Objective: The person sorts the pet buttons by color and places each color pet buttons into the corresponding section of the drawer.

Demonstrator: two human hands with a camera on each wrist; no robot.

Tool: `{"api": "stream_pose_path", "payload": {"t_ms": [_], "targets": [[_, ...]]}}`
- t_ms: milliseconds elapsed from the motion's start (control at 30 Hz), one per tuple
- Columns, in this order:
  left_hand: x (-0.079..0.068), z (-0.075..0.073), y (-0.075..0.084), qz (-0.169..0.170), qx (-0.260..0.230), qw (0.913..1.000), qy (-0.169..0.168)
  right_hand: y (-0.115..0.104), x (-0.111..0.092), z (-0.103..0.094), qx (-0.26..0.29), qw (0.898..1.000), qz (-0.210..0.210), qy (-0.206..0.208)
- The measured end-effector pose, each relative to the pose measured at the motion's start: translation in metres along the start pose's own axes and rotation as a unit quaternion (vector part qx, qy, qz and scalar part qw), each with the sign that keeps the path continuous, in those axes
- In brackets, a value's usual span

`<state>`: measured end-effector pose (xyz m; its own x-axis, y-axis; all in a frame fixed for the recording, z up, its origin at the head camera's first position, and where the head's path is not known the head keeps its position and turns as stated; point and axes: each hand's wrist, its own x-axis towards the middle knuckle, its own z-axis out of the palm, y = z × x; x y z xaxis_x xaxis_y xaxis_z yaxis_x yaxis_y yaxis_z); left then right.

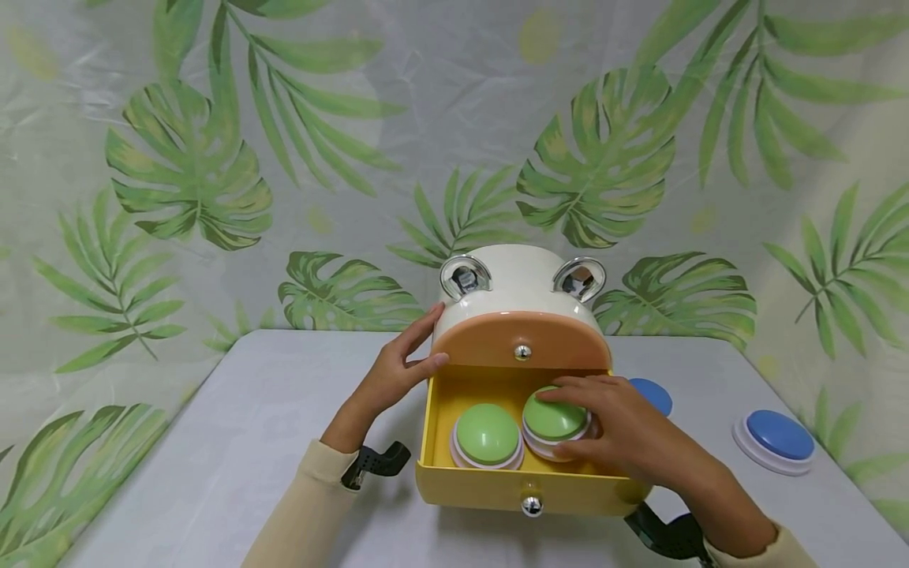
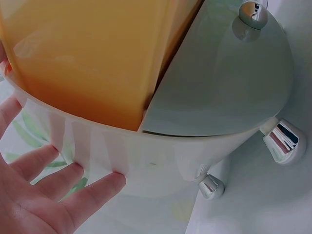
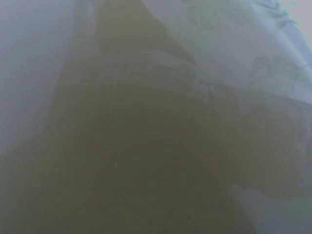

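Note:
A white animal-shaped cabinet (image 1: pixel 513 272) stands on the table, its yellow drawer (image 1: pixel 454 485) pulled out below a closed orange front (image 1: pixel 476 341). My left hand (image 1: pixel 394 364) rests on the cabinet's left side, its fingers (image 2: pixel 97 195) fairly straight against the white wall in the left wrist view. Inside the drawer sits a round push button (image 1: pixel 487 435) with a green dome and pale base. My right hand (image 1: pixel 635 430) grips a second green push button (image 1: pixel 552 420) beside it, thumb at the base and fingers over the top. The right wrist view is dim and blurred.
A blue push button (image 1: pixel 774 438) with a white base lies on the table (image 1: pixel 284 442) at the right. Another blue dome (image 1: pixel 652 396) shows partly behind my right hand. A leaf-patterned cloth (image 1: pixel 454 142) hangs behind the table. A silver knob (image 1: pixel 531 506) sticks out from the drawer front.

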<state>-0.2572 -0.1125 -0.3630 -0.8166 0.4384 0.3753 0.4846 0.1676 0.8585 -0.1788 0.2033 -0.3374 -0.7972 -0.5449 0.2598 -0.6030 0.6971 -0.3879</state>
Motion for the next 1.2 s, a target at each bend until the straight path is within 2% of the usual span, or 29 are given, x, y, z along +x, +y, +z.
{"api": "stream_pose_path", "payload": {"t_ms": [367, 833, 1200], "targets": [[-0.001, 0.0001, 0.0014, 0.003, 0.004, 1.0, -0.001, -0.0015, -0.0024, 0.0005, 0.014, 0.999, 0.032, -0.01], [-0.0007, 0.0006, 0.0024, 0.0, 0.007, 1.0, 0.001, -0.0017, -0.0017, -0.0017, 0.015, 1.0, 0.009, -0.006], [-0.0006, 0.0011, 0.001, -0.001, 0.008, 1.0, 0.002, -0.0013, -0.0022, -0.0011, 0.018, 1.0, 0.017, -0.007]]}}
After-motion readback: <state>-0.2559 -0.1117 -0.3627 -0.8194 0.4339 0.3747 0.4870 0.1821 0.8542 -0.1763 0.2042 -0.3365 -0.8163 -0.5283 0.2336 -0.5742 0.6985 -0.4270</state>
